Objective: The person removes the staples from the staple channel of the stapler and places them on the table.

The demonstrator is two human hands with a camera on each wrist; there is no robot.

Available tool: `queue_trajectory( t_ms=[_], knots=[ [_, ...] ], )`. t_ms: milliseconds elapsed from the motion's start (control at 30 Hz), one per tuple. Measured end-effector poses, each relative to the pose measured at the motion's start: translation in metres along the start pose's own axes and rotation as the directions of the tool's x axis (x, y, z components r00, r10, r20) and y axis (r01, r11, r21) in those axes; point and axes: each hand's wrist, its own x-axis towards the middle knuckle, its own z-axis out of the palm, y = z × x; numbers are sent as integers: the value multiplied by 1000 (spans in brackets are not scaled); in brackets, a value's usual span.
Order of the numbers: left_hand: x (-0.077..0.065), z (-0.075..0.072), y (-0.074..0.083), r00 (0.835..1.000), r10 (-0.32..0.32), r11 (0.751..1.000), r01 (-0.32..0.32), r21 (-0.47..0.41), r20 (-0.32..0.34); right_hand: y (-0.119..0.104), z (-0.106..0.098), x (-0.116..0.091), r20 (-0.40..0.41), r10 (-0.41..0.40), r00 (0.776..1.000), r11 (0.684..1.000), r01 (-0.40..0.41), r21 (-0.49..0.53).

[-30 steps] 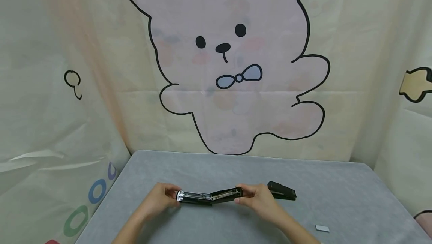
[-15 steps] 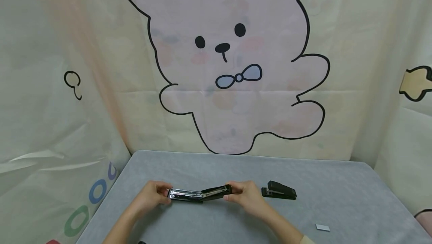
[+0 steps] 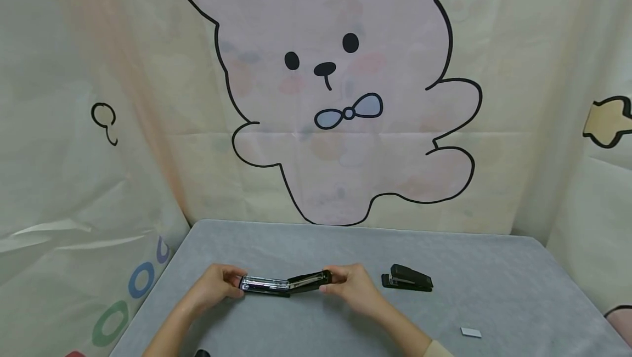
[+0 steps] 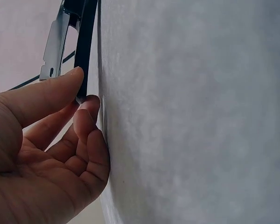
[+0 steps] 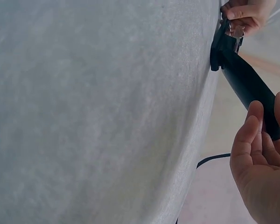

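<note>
A black stapler (image 3: 264, 285) is folded wide open between my hands, its silver metal channel facing up on the left half. My left hand (image 3: 214, 285) pinches the base end between thumb and fingers, low by the table cloth in the left wrist view. At the other end, my right hand (image 3: 353, 288) grips the tip of the black top arm (image 5: 247, 79), which slants up from the hinge. The right wrist view also has my left hand (image 5: 252, 16) at the far end of the base.
A second black stapler (image 3: 407, 279) stands on the grey cloth-covered table (image 3: 306, 329), right of my right hand. A small whitish strip (image 3: 470, 333) lies nearer on the right. Part of a black object (image 3: 202, 353) shows at the bottom edge. A printed curtain (image 3: 345, 181) hangs behind.
Both hands have shifted left with the opened stapler. The second stapler now shows whole beside the right hand, and a black object has come into view at the bottom edge.
</note>
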Motion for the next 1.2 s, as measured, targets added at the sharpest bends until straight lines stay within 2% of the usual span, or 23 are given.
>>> queue_trajectory(
  t_ms=[400, 633, 800, 1000, 1200],
  knots=[
    [2, 0, 1, 999, -36, 998, 37, 55, -18, 5, 1, 2, -15, 24, 1000, 1000, -24, -7],
    [4, 2, -5, 1000, 27, 997, -28, 73, 5, 15, -1, 3, -10, 54, 999, 997, -54, -55],
    [5, 3, -7, 1000, 23, 997, -24, 78, 3, 19, -4, 1, 12, 74, 997, 995, -73, -63],
    [2, 1, -4, 1000, 5, 997, -5, 82, 8, 16, -8, -2, 45, 99, 994, 994, -97, -42],
    [-4, -8, 6, 1000, -15, 998, 14, 67, 9, 13, -15, -8, 17, 92, 996, 990, -90, -112]
  ],
)
